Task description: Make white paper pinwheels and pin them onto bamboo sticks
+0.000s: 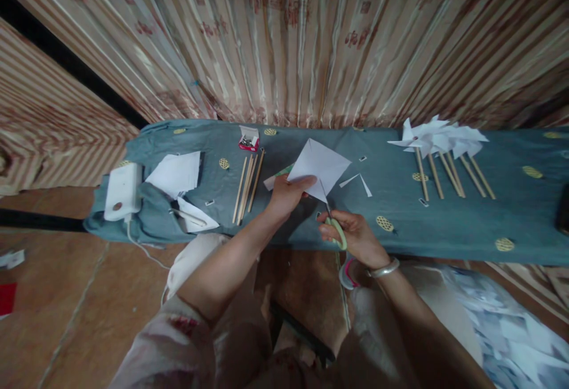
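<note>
My left hand (pixel 288 193) grips a white square of paper (pixel 320 163) by its lower left edge, thumb on top. In my right hand (pixel 353 232) are scissors with light green handles (pixel 338 233). Their blades meet the paper at its lower corner, where a slit shows. Under my left hand lies another piece with a green patch (pixel 284 171), mostly hidden. Two thin paper slivers (pixel 356 184) rest on the cloth just right of the square.
Wooden sticks (pixel 246 190) and a red box of small metal pieces (pixel 249 139) lie left of centre. Farther left are white paper sheets (pixel 175 172) and a white power adapter (pixel 123 192) with a cord. Several paper pinwheels (pixel 440 140) lie right on the blue cloth (pixel 466 229).
</note>
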Tool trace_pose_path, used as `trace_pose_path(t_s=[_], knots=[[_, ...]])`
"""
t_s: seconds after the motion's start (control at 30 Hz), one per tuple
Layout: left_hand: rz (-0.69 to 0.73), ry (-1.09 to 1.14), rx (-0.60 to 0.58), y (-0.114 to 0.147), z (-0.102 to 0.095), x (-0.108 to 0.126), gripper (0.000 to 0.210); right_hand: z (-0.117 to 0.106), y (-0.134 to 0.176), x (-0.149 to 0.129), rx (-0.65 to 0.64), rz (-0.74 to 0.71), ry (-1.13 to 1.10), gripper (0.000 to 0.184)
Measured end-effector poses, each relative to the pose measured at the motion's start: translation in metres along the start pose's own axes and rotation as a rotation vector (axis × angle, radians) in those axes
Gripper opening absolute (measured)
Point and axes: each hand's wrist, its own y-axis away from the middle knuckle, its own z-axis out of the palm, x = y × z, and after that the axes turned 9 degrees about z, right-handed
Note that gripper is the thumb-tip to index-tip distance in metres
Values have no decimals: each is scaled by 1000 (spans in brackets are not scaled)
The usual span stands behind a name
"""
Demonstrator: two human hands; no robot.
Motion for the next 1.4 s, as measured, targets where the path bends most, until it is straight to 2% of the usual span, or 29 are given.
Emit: trace_pose_path(t_s=[0.13, 0.2, 0.27, 0.37, 0.4, 0.5, 0.53, 0.57, 0.67, 0.73, 0.9, 1.0, 1.17, 1.3, 1.4], knots=[[-22, 34, 45, -5, -3, 1, 21, -14, 2, 8, -30, 29, 190, 50], [-30, 31, 66, -7, -5, 0, 20, -28, 4, 11, 30, -20, 375, 49], [-41, 22, 65, -6, -6, -3, 18, -45, 7, 12, 191, -79, 595, 48], [-77, -27, -7, 0, -7, -15, 13, -67, 10, 13, 607, -115, 883, 43], [-97, -60, -47, 4, -7, -20, 12, -72, 10, 13, 699, -100, 955, 43], [-119, -159, -180, 12, -7, -33, 8, -82, 9, 13, 836, -28, 1085, 45], [-105, -189, -223, 13, -7, -37, 7, -84, 8, 13, 855, -7, 1113, 45], [-84, -223, -256, 14, -8, -39, 14, -85, 7, 13, 871, 7, 1137, 45], [33, -373, -306, 15, -15, -41, 52, -86, 2, 12, 908, 15, 1181, 47], [169, -529, -335, 16, -23, -37, 63, -87, -1, 12, 923, 1, 1198, 50], [524, -1048, -489, 24, -41, -22, 49, -93, -4, 14, 934, -48, 1270, 46], [654, -1244, -597, 33, -43, -21, 41, -94, -4, 12, 905, -13, 1287, 45], [755, -1288, -800, 47, -39, -35, 44, -98, 0, 8, 884, 7, 1256, 50], [759, -1322, -850, 50, -39, -45, 52, -95, 1, 7, 912, -70, 1202, 41], [772, -1339, -853, 49, -41, -48, 53, -76, -13, 10, 897, -176, 1153, 44]])
